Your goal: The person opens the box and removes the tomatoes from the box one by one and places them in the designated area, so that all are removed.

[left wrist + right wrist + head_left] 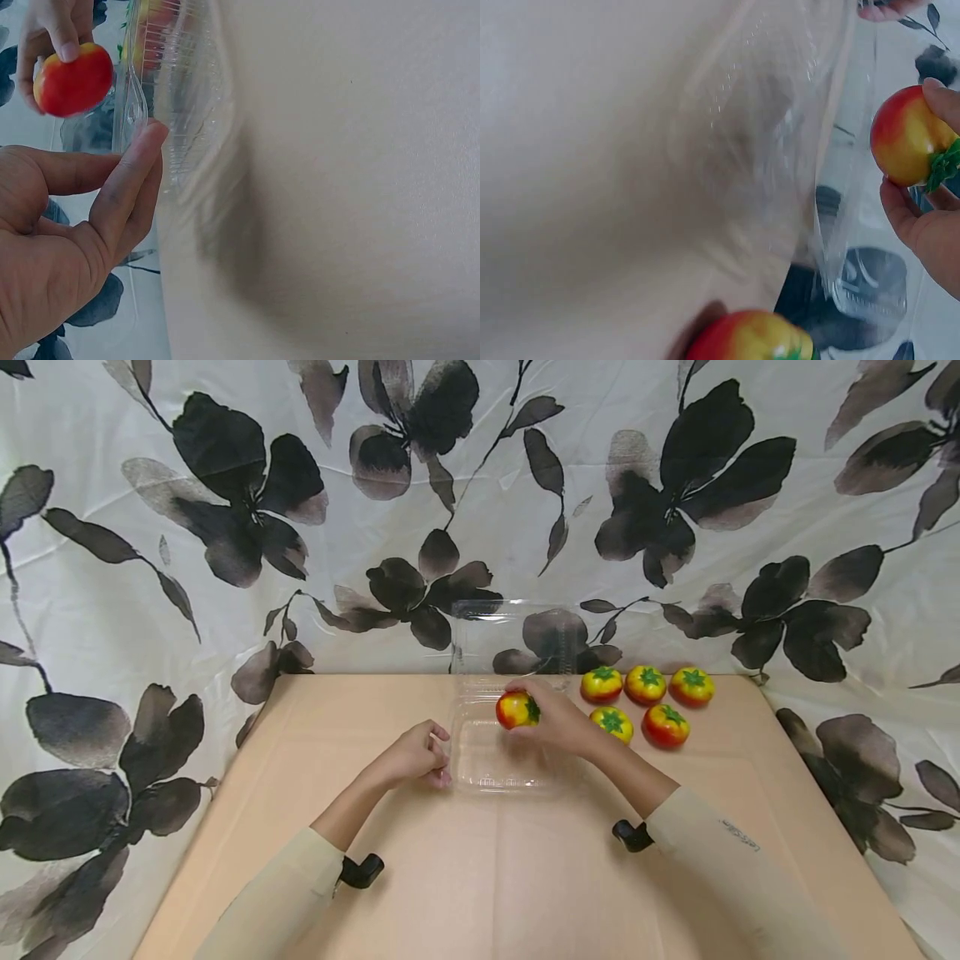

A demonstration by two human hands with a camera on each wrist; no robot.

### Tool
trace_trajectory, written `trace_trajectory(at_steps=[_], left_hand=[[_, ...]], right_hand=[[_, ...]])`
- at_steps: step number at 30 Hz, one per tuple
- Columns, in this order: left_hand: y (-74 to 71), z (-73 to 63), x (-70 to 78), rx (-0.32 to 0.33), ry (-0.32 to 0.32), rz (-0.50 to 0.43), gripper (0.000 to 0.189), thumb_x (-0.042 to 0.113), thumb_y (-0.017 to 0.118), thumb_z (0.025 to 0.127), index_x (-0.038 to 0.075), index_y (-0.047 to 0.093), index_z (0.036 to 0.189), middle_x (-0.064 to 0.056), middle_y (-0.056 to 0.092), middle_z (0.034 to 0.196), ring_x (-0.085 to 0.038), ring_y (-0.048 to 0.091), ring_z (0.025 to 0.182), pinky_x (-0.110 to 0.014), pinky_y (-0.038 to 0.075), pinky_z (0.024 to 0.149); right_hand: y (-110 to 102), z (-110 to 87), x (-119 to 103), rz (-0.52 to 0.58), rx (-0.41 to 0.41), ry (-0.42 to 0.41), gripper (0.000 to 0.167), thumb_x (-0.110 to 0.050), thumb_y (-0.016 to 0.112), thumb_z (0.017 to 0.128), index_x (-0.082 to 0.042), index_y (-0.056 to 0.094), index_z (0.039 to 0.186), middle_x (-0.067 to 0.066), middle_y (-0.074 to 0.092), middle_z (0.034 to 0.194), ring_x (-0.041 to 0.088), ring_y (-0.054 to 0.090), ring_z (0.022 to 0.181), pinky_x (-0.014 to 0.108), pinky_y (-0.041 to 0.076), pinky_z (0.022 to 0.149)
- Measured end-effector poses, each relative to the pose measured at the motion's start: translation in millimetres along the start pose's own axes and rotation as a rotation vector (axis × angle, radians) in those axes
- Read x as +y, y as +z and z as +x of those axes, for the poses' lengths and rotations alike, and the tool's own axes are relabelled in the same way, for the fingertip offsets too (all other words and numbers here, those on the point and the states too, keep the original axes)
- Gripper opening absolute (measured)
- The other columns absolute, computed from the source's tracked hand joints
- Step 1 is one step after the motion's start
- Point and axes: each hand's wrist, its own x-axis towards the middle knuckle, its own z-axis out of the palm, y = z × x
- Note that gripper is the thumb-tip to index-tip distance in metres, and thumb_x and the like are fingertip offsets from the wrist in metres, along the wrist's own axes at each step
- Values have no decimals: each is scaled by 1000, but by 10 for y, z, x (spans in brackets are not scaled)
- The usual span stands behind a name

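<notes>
A tan table [300, 827] stands against a white cloth printed with dark flowers [225, 510], which hangs behind it and spills down both sides, so the far edge is the only one backed by anything. Near the middle of that far edge sits a clear plastic box [502, 768] with its hinged lid [513, 635] swung up and leaning toward the cloth, seemingly to leave the tray open from above. The left hand [415, 756] rests at the box's near left corner with the fingers curled, a fingertip and thumb pinching the thin rim, likely to steady so light a container. The right hand [558, 718] reaches over the tray's far right part, its fingers and thumb curled around a red and yellow toy tomato [517, 710] with a green top, held just above the tray floor rather than resting on it, as far as the head view shows. Five more tomatoes [645, 702] lie in a loose cluster near the far right corner, close beside the box. The box's clear walls are hard to trace against the table. Both wrist views are blurred and tilted, and the right one cuts one tomato off at the bottom edge.
</notes>
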Motion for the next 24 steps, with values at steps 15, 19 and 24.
trace_trajectory(at_steps=[15, 19, 24], left_hand=[[-5, -17, 26, -8, 7, -3, 43, -11, 54, 96, -14, 37, 135, -26, 66, 88, -26, 73, 69, -40, 66, 66], [-7, -17, 22, -10, 3, -4, 43, -10, 55, 96, -14, 37, 136, -26, 66, 90, -26, 73, 69, -39, 66, 66], [-6, -8, 9, -7, 1, 0, 43, -11, 54, 96, -14, 37, 136, -27, 66, 90, -25, 73, 68, -39, 66, 66]], right_hand=[[-607, -430, 207, -49, 126, 67, 70, -25, 84, 87, -18, 49, 147, 14, 46, 149, 36, 47, 135, 61, 44, 114], [-776, -539, 278, -40, 161, 79, 69, -21, 82, 89, -16, 48, 149, 17, 43, 152, 40, 46, 134, 64, 45, 112], [-975, -693, 427, -46, 194, 99, 71, -23, 81, 91, -16, 46, 152, 19, 41, 153, 41, 45, 134, 67, 44, 111]])
